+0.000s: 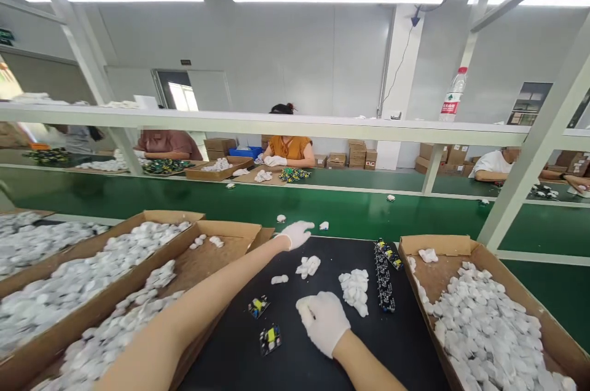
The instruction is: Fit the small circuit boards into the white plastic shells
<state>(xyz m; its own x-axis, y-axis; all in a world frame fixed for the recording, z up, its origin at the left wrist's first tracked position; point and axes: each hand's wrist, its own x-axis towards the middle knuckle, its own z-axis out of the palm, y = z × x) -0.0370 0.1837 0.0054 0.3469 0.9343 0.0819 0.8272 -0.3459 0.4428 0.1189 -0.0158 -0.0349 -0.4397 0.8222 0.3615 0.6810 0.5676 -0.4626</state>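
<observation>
My left hand (297, 234), in a white glove, reaches over the near edge of the green conveyor with its fingers stretched out, close to a small white piece (324, 226). My right hand (324, 321), also gloved, is curled above the black mat (230, 342); a small dark item shows between its thumb and fingers, too small to name. A pile of white pieces (354, 291) lies right of it, a smaller pile (308, 266) above it. Two circuit boards (270, 339) rest to its left. A strip of circuit boards (383, 280) lies along the mat's right side.
Cardboard trays of white pieces stand at left (157, 237) and right (437, 245). Beyond the mat runs the green conveyor (350, 209) with a few white pieces. White frame posts (520, 163) and a shelf carrying a bottle (454, 96) cross the view. Several people sit opposite.
</observation>
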